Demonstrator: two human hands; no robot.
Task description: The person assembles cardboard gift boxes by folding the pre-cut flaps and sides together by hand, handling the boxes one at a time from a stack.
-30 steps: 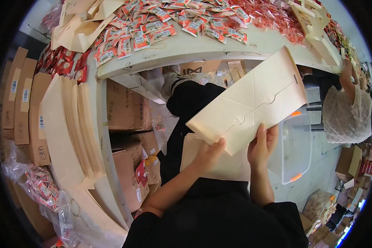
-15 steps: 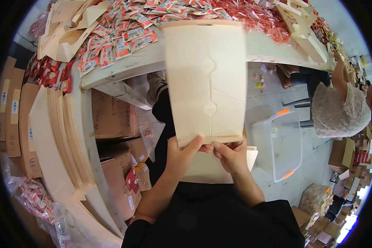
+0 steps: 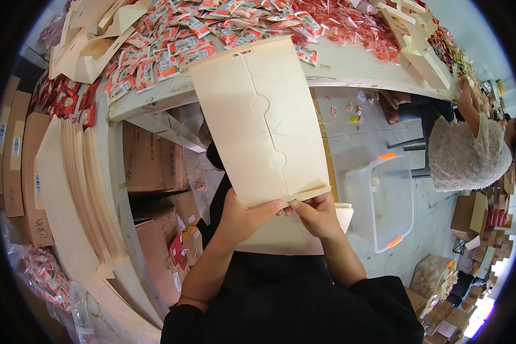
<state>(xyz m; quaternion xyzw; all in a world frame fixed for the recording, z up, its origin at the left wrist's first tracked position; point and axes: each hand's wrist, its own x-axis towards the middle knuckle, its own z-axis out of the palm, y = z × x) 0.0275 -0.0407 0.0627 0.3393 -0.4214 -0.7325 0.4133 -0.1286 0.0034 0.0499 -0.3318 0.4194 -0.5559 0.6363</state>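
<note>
A flat, cream-coloured cardboard box [image 3: 235, 120] with a wavy centre seam and two round tab cuts is held up before me, tilted with its top toward the left. My left hand [image 3: 243, 217] pinches the folded strip on its near edge, thumb on top. Close beside it, my right hand [image 3: 316, 215] grips the same strip further right, thumb and fingers pressed together. Below both hands, more cream cardboard [image 3: 286, 238] lies across my lap, partly covered by the hands and the box.
The white table [image 3: 350, 63] bears a heap of red-and-white packets [image 3: 180, 46], pink-red wrapped pieces [image 3: 355, 28] and folded cartons [image 3: 92, 51]. Stacked cardboard sheets [image 3: 86, 189] stand at left. A clear bin [image 3: 384, 200] sits at right; beyond it works another person [image 3: 470, 152].
The cardboard box has swung from nearly upright to a tilt, its far end moving left. Both hands keep hold of its near edge.
</note>
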